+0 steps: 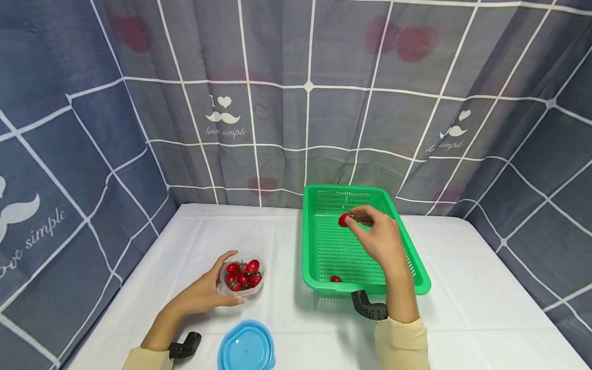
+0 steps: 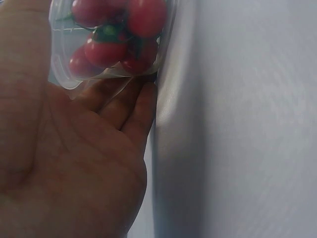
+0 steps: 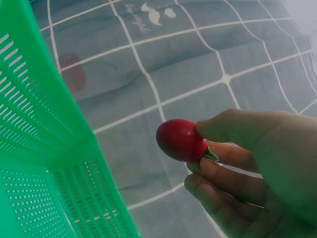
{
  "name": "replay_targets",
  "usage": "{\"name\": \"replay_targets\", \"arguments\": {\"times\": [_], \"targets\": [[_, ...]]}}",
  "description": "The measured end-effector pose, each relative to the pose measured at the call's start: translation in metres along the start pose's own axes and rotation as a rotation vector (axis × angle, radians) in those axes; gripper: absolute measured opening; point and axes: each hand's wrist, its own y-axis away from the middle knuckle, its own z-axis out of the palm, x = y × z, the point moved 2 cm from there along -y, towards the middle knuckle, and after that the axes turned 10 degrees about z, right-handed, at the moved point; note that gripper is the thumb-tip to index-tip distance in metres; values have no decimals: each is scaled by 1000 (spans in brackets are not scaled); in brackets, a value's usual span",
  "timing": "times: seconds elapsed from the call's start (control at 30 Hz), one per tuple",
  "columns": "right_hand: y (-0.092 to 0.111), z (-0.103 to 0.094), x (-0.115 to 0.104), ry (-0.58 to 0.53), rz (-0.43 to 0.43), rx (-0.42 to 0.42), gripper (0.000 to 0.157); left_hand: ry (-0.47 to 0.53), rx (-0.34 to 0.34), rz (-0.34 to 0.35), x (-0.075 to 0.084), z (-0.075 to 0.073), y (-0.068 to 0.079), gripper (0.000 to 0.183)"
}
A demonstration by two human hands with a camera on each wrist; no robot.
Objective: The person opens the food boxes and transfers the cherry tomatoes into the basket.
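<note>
My right hand [image 1: 378, 237] pinches a red cherry tomato [image 3: 181, 140] by thumb and fingertips, its green stem end toward the fingers. The hand is above the green plastic basket [image 1: 309, 241]. Another cherry tomato [image 1: 335, 279] lies inside near the basket's front wall. On the left, my left hand [image 1: 203, 289] holds a small clear plastic container [image 2: 62, 67], fingers round its far side and thumb along the near side. Several cherry tomatoes [image 1: 242, 278] with green stems fill it. The container's underside is partly hidden by the hand in the left wrist view.
A blue lid [image 1: 247, 348] lies on the white tablecloth [image 1: 287, 318] at the front, below the container. Grey-blue curtains [image 1: 277, 118] with white grid lines stand behind the table and on both sides.
</note>
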Motion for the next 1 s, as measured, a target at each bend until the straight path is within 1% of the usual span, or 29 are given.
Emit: {"name": "replay_targets", "arguments": {"times": [0.33,1.0], "targets": [[-4,3,10,29,23,-9,24,-9,1,9,-1,0,0,112],[-3,7,6,36,0,-26,26,-11,-2,14,-1,0,0,112]]}}
